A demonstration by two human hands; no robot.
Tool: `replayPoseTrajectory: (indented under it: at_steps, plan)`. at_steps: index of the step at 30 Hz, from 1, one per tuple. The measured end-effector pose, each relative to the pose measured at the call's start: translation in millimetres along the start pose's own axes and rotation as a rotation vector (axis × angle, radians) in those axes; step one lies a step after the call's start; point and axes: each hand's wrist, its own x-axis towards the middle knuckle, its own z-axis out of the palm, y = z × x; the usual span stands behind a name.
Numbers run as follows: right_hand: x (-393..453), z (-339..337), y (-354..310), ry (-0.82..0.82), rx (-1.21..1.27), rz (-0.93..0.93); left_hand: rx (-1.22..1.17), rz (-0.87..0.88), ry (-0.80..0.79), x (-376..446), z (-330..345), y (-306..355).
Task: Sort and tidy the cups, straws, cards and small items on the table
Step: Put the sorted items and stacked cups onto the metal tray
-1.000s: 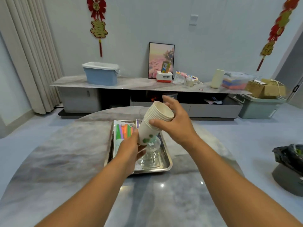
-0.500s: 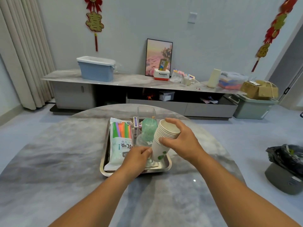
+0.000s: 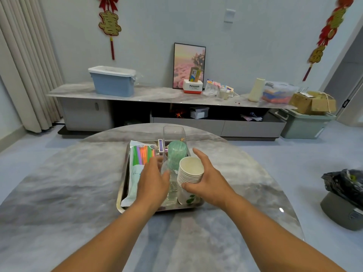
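A stack of white paper cups (image 3: 190, 173) with a green print stands upright in the near right corner of the steel tray (image 3: 120, 199). My right hand (image 3: 211, 183) grips it, thumb in front and fingers behind. My left hand (image 3: 152, 181) hovers blurred over the tray's middle with straight fingers and holds nothing. To its left lies a pack of coloured straws (image 3: 138, 160). Behind the hands are a green cup stack (image 3: 176, 154), clear plastic cups (image 3: 170, 173), a purple card box (image 3: 160, 147) and a clear square container (image 3: 173, 133).
The tray sits on a round grey marble table (image 3: 59, 193). Beyond it runs a long low cabinet (image 3: 157, 95) with a blue bin, a picture and boxes. A black bag on a grey bin (image 3: 345, 199) is on the floor at the right.
My right hand brought the paper cup stack down from mid-air and stood it in the tray's near right corner. My left hand let go of its base and opened over the tray.
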Motion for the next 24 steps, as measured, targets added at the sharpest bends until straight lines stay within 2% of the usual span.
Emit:
replayPoseTrajectory:
  at_steps: [2, 6, 9, 13, 19, 24]
  plan:
    - [5.4, -0.1, 2.8, -0.005, -0.004, 0.011, -0.050, 0.024, -0.028, 20.4, -2.8, 8.5]
    - [6.8, 6.9, 12.4, 0.025, 0.072, 0.032, -0.103, 0.010, -0.194, 57.2, -5.6, 23.7]
    - [0.3, 14.8, 22.6, 0.046, 0.139, 0.047, -0.056, 0.022, -0.300, 73.8, 1.4, 29.6]
    - [-2.5, 25.2, 31.7, 0.063, 0.172, 0.069, 0.002, 0.062, -0.247, 79.0, 15.7, 27.5]
    - [-0.4, 27.0, 37.0, 0.109, 0.191, 0.080, -0.103, 0.041, -0.127, 65.5, -5.9, 16.8]
    - [-6.0, 25.3, 35.7, 0.064, 0.178, 0.095, -0.224, -0.042, -0.318, 27.3, -44.4, -1.0]
